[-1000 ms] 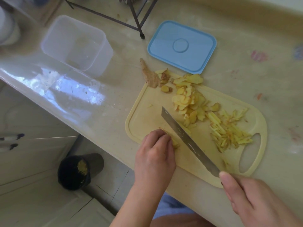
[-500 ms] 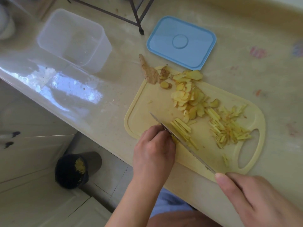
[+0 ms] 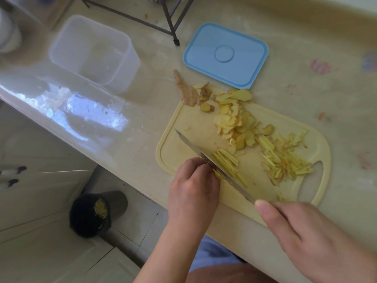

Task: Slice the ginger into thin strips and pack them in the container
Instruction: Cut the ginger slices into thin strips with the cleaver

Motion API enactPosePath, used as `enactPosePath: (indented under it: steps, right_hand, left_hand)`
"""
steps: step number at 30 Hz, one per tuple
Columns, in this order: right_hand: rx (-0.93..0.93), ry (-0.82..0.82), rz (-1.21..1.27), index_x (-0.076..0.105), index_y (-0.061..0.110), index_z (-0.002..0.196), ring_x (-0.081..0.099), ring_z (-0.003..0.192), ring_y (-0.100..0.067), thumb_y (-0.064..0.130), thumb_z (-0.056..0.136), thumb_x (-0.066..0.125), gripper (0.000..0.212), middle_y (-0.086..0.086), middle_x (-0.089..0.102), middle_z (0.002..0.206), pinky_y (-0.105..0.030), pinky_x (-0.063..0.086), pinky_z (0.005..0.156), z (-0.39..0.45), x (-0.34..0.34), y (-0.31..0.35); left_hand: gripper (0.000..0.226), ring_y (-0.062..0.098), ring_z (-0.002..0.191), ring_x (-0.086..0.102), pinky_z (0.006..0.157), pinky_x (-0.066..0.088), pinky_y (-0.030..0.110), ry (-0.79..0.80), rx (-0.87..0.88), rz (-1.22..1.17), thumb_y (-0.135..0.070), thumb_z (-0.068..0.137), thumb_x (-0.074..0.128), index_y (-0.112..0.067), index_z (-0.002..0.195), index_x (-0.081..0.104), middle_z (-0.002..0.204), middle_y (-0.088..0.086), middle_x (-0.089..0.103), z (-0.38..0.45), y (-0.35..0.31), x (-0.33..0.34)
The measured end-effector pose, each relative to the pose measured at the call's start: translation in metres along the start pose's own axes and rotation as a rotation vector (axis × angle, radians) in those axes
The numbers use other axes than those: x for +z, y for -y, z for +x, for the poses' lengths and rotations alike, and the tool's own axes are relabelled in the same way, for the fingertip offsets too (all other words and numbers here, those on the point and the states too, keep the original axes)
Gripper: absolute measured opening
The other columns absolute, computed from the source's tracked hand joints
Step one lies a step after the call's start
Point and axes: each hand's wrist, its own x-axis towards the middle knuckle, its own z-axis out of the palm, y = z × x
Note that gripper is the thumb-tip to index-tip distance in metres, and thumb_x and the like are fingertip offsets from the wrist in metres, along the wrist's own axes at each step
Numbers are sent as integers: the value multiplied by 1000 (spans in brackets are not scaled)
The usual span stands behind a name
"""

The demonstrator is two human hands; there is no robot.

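A pale yellow cutting board (image 3: 183, 129) lies on the counter. On it are a heap of ginger slices (image 3: 234, 121), a pile of thin ginger strips (image 3: 285, 160) at the right, and a fresh row of strips (image 3: 226, 158) beside the knife blade (image 3: 195, 149). My right hand (image 3: 310, 237) grips the knife handle, blade down on the board. My left hand (image 3: 193, 186) presses its curled fingers on a stack of ginger slices right against the blade; the stack is mostly hidden. The clear container (image 3: 91, 52) stands at the far left.
The blue lid (image 3: 225, 55) lies beyond the board. Ginger peel (image 3: 186, 90) sits at the board's far corner. A dark metal stand leg (image 3: 173, 27) rests on the counter behind. Below the counter edge a black bin (image 3: 91, 215) stands on the tiled floor.
The knife came down from a raised position and cuts beside my left fingers. A new row of strips has appeared right of the blade. My left hand stays on the slices.
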Motion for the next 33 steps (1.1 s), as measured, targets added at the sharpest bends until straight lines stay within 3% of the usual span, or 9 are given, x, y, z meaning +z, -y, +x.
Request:
enactPosePath:
  steps: [5, 15, 18, 20, 23, 27, 31, 33]
  right_hand:
    - [28, -14, -58, 41, 13, 61, 45, 48, -10, 81, 76, 15, 75, 6, 51, 50, -22, 33, 52, -12, 0, -3]
    - [-24, 14, 0, 35, 18, 53, 43, 45, -12, 79, 83, 14, 71, 2, 45, 48, -28, 32, 47, 10, 12, -7]
    - [4, 8, 22, 40, 14, 63, 41, 44, -10, 80, 79, 16, 72, -1, 45, 48, -26, 32, 48, -3, 3, -7]
    - [35, 15, 20, 44, 15, 70, 44, 45, -12, 81, 77, 16, 72, -7, 50, 52, -33, 37, 52, -10, -1, -7]
    - [54, 24, -17, 43, 11, 68, 50, 50, -15, 82, 74, 14, 77, -7, 56, 58, -34, 38, 56, -12, -1, -5]
    - [57, 3, -4, 45, 23, 76, 47, 50, -12, 82, 72, 11, 68, 1, 53, 55, -28, 35, 55, -11, 0, -2]
    - [-3, 20, -6, 37, 14, 57, 44, 46, -11, 80, 79, 12, 74, 6, 49, 51, -23, 30, 48, 4, 12, -7]
    - [-23, 14, -15, 36, 19, 53, 46, 47, -12, 79, 82, 12, 71, 5, 51, 52, -24, 31, 48, 11, 16, -7]
  left_hand:
    - [20, 20, 77, 68, 69, 49, 20, 8, 6, 2, 5, 70, 81, -8, 85, 78, 95, 4, 71, -1, 2, 1]
    - [13, 20, 79, 68, 71, 49, 19, 6, 8, -7, 0, 76, 75, -7, 87, 78, 95, 3, 71, 0, -1, -1]
    - [16, 19, 75, 68, 70, 46, 18, 20, -13, 25, 3, 72, 80, -8, 83, 78, 91, 3, 71, 2, -3, -1]
    - [18, 19, 74, 67, 69, 46, 19, 28, -10, 44, 4, 70, 82, -8, 83, 78, 90, 3, 71, 2, -3, -1]
    - [17, 18, 74, 67, 69, 46, 19, 25, -4, 35, 4, 71, 80, -8, 83, 77, 91, 2, 71, 1, -3, 0]
    - [13, 18, 78, 68, 73, 48, 18, 11, 12, 20, 1, 75, 74, -8, 84, 77, 93, 1, 72, 1, 0, 1]
    - [14, 14, 84, 65, 76, 48, 17, -7, 8, -12, 1, 76, 72, -9, 86, 78, 96, 0, 72, -1, 2, 0]
    - [15, 14, 85, 65, 76, 48, 17, 0, 8, -14, 1, 77, 71, -8, 87, 78, 97, 1, 72, -2, 1, 0]
